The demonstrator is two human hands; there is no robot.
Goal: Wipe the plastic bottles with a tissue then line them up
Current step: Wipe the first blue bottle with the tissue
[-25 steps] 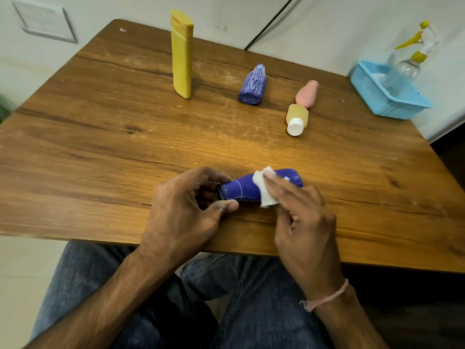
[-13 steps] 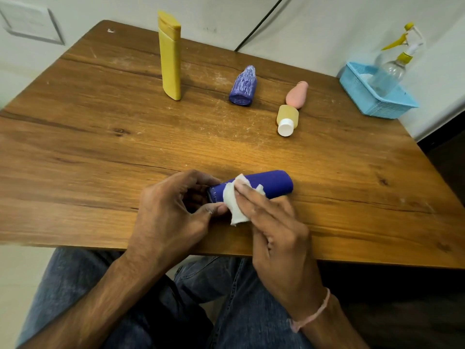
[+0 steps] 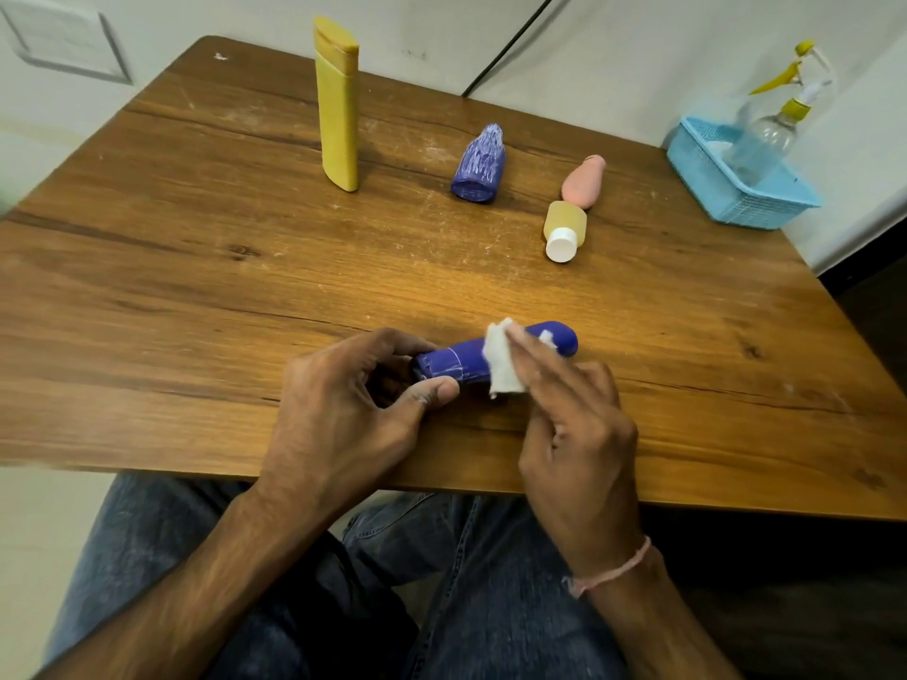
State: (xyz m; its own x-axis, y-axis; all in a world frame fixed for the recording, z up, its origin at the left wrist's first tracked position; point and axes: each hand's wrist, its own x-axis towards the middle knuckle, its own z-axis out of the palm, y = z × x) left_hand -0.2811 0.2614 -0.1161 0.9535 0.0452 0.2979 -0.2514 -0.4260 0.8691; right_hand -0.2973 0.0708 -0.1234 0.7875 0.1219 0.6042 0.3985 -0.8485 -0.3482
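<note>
Scratched wood-grain table [image 3: 196, 287] is filling the view, with pale walls behind. Near its front edge a smooth blue bottle [image 3: 454, 364] is lying on its side, long axis running left to right, rounded end pointing right and slightly away. Left hand [image 3: 343, 414] is pinching its left end between thumb and fingers. Right hand [image 3: 579, 424] is pressing a crumpled white tissue [image 3: 500, 365] against the bottle's middle with flat fingers.

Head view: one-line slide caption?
Left hand steadies lying blue bottle; right hand presses tissue on it.
</note>
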